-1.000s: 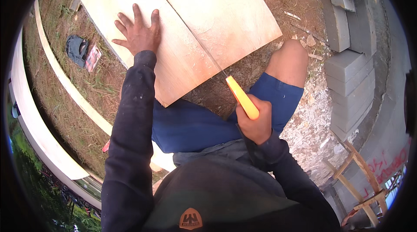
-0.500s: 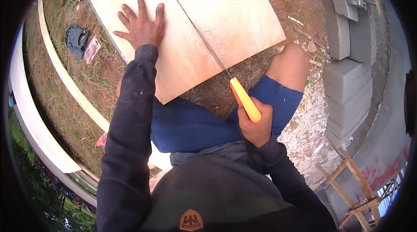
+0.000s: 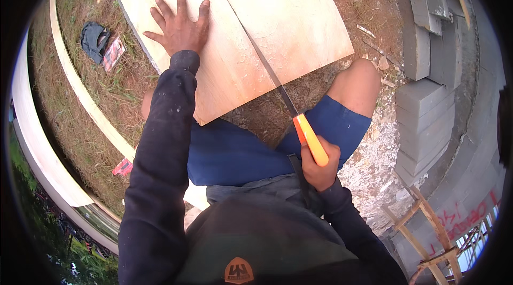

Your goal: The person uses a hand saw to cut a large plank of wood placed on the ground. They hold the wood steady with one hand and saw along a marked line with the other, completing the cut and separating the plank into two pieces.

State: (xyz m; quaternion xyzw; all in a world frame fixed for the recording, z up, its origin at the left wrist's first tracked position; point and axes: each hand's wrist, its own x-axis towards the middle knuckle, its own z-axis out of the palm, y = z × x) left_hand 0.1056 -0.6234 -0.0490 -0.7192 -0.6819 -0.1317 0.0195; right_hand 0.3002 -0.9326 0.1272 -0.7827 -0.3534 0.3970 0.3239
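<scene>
A pale plywood sheet (image 3: 299, 23) lies in front of me, split by a long straight cut running away from its near edge. My left hand (image 3: 184, 28) rests flat on the part left of the cut, fingers spread. Gripped in my right hand (image 3: 320, 162) is the yellow and orange handle of a handsaw (image 3: 288, 100). The saw's dark blade slants up and left into the cut, and a length of it shows between the handle and the sheet's edge. Fine sawdust and splinters lie along the cut.
Grey blocks (image 3: 422, 125) are stacked on the right beside a grey wall. A wooden frame (image 3: 427, 226) stands at the lower right. Long pale boards (image 3: 85, 92) lie on the grass at left, near a dark cloth (image 3: 95, 42). My bent knee (image 3: 360, 82) is close to the sheet's near right corner.
My right hand has drawn the handsaw back toward my body, so more blade shows below the sheet's edge. The left hand stays flat on the plywood.
</scene>
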